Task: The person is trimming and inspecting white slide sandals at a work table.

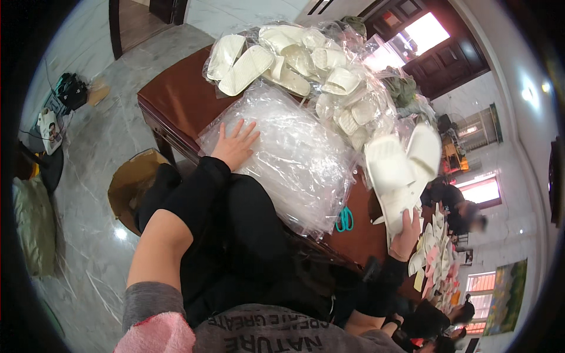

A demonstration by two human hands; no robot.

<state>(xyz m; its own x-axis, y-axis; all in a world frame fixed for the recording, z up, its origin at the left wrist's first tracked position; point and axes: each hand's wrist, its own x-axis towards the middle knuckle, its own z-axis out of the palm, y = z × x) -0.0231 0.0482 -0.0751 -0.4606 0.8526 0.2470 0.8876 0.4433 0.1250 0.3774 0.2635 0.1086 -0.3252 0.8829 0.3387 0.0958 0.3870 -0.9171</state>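
Note:
My left hand (pixel 235 146) lies flat with fingers spread on a stack of clear plastic bags (pixel 294 159) near the table's front edge. On the right, my right hand (pixel 406 235) grips a pair of white slippers (pixel 388 167) by the lower end, the thumb and fingers around them. The slippers are tilted up, with their wide straps showing. Turquoise-handled scissors (pixel 345 219) rest on the table between the bags and the slippers.
White slippers in clear bags (pixel 294 56) are heaped along the far side of the brown table (pixel 170 88). Loose white and pink slippers (pixel 435 253) spread out at right, with other people (pixel 453 203) beside them. A cardboard box (pixel 132 179) stands on the floor by my left leg.

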